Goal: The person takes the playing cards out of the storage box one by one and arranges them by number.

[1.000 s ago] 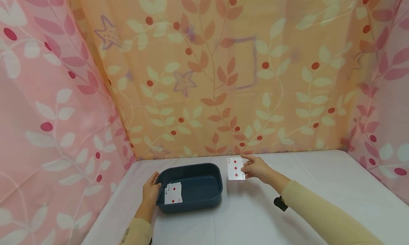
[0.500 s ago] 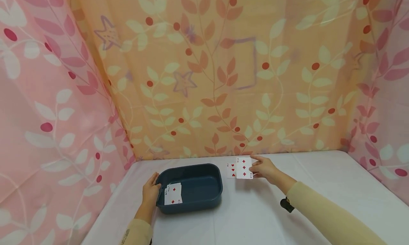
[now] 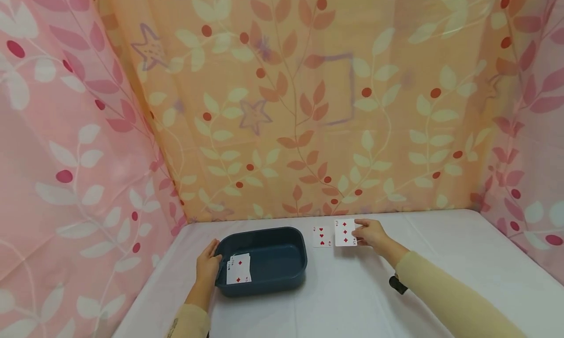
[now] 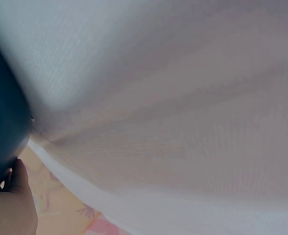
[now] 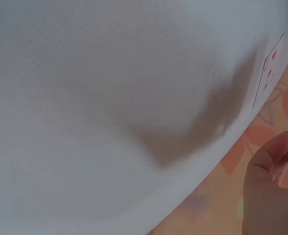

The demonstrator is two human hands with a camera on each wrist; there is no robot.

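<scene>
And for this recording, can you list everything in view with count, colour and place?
Cloth-covered table: one, white, beneath everything.
Rectangular open tub: one, dark blue, on the table.
Overlapping rectangular playing cards: at least two, white, red diamonds on top, tub's left end.
Rectangular hearts card: one, white and red, on the table right of the tub.
Rectangular diamonds card: one, white and red, held right of the hearts card.
Leaf-patterned back cloth: one, orange, behind.
Leaf-patterned side cloths: two, pink, left and right.
Small rounded device: one, black, right cuff.
Long sleeves: two, beige, both arms.
Left hand: one, gripping the tub.
Right hand: one, pinching the diamonds card.
</scene>
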